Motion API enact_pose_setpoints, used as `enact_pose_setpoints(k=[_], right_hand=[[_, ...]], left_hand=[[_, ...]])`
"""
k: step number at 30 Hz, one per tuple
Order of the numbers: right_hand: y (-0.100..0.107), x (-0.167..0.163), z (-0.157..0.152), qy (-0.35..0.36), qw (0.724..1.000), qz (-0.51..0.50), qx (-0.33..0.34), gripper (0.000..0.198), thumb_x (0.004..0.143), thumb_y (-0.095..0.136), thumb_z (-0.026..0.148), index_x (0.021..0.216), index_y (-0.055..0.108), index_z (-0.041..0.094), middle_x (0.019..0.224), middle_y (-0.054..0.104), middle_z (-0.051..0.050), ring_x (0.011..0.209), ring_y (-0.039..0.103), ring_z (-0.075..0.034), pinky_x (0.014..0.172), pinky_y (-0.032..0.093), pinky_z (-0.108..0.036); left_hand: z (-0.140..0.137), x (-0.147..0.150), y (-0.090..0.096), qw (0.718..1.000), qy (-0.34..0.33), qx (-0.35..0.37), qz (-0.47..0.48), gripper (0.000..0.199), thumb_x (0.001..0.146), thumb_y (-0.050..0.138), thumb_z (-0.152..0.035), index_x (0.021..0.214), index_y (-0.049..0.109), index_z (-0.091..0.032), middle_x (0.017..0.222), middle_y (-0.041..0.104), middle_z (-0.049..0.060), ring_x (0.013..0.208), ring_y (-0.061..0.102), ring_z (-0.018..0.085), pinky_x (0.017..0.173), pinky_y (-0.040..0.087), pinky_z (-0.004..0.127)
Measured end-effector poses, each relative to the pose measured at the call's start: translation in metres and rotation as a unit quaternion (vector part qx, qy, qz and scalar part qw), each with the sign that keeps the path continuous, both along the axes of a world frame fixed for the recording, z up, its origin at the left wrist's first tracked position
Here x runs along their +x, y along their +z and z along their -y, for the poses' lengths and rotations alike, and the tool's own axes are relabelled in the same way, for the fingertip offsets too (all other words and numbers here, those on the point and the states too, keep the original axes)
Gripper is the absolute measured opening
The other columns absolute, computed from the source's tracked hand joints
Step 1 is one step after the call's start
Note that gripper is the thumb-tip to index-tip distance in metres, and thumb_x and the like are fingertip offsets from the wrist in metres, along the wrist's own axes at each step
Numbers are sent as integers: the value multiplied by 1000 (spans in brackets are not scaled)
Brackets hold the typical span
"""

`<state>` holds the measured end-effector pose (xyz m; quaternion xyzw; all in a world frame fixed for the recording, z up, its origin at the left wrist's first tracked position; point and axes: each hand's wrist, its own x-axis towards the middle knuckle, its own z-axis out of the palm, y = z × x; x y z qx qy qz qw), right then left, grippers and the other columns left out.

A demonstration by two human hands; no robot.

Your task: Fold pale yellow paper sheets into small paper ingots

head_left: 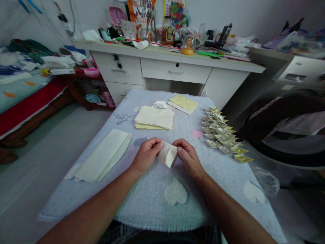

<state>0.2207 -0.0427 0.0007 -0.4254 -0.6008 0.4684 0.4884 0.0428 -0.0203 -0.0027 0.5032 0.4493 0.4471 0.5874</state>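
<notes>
Between my two hands is a small folded sheet of cream paper (168, 155), held just above the cloth-covered table (142, 206). My left hand (148, 152) pinches its left edge between thumb and fingers. On the other side, my right hand (189, 156) grips the right edge the same way. Beyond them lies a stack of cream and yellow paper sheets (154, 117). Several folded paper boats (220, 132) stand in rows at the table's right side. A long folded bundle of pale paper (104, 156) rests on the left.
Behind the stack are a crumpled white tissue (159, 104) and a creased yellow sheet (184, 101) over a paler one. A white desk (175, 69) with drawers and a cluttered top stands at the back. To the right is a washing machine (294, 78), to the left a bed (22, 91).
</notes>
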Motion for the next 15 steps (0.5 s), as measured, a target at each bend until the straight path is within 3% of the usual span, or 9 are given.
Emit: enact_pose_setpoints(k=[4, 6, 10, 15], right_hand=[[-5, -3, -2, 4, 998, -24, -58, 25, 80, 63, 42, 75, 55, 18, 65, 49, 3, 59, 44, -11, 54, 35, -23], [-7, -3, -3, -2, 997, -27, -71, 28, 79, 65, 43, 72, 54, 18, 62, 48, 3, 55, 42, -10, 52, 34, -22], [-9, -3, -5, -19, 995, -57, -84, 31, 79, 65, 46, 72, 54, 18, 58, 45, 5, 50, 37, -8, 47, 29, -21], [-9, -1, -7, -40, 993, -72, -85, 30, 79, 66, 45, 72, 54, 18, 58, 45, 5, 49, 38, -7, 46, 29, -20]], left_hand=[[2, 1, 1, 1000, 11, 27, -9, 21, 78, 66, -36, 81, 66, -16, 67, 60, -1, 60, 50, 11, 57, 37, 22], [3, 2, 1, 1000, 8, 17, 22, 24, 77, 68, -36, 92, 65, -17, 69, 61, -2, 59, 51, 10, 57, 37, 21], [3, 1, 0, 997, -42, -12, 66, 50, 73, 73, -33, 116, 52, -20, 78, 64, -1, 67, 59, 13, 63, 42, 22], [3, 1, -4, 994, -84, -23, 70, 59, 66, 79, -29, 116, 49, -20, 90, 68, 3, 79, 63, 17, 70, 46, 25]])
